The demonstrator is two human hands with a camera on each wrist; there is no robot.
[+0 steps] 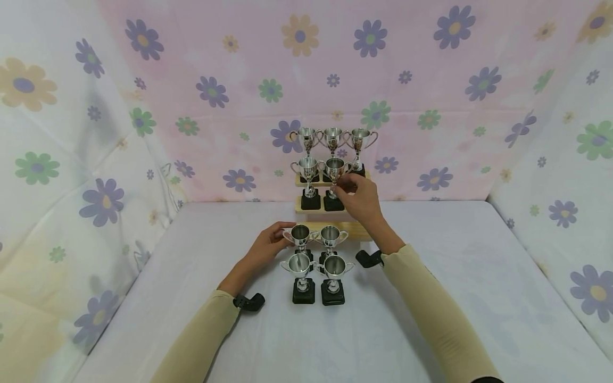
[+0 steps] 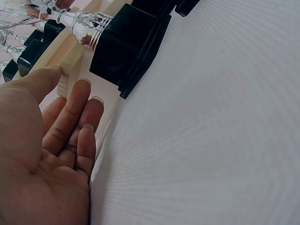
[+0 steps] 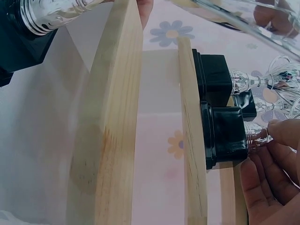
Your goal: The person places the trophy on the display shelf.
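My right hand [image 1: 359,199] pinches the stem of a silver trophy cup [image 1: 334,166] with a black base. The base [image 3: 227,136] sits on the middle step of a wooden rack [image 1: 351,230], in the right wrist view. Left of that cup, on the same step, stands a matching trophy [image 1: 308,169]. My left hand [image 1: 269,242] holds the left end of the rack's lowest step, its thumb [image 2: 44,82] against the wood and its fingers loosely bent. Close by this hand a trophy [image 1: 300,235] stands on the table.
Three more trophies [image 1: 332,137] line the rack's top step. In front of the rack, two-handled trophies stand in two rows of two, the nearest row including a right-hand cup [image 1: 334,266]. A white cloth [image 1: 479,287] covers the table, and flowered fabric [image 1: 182,96] surrounds it.
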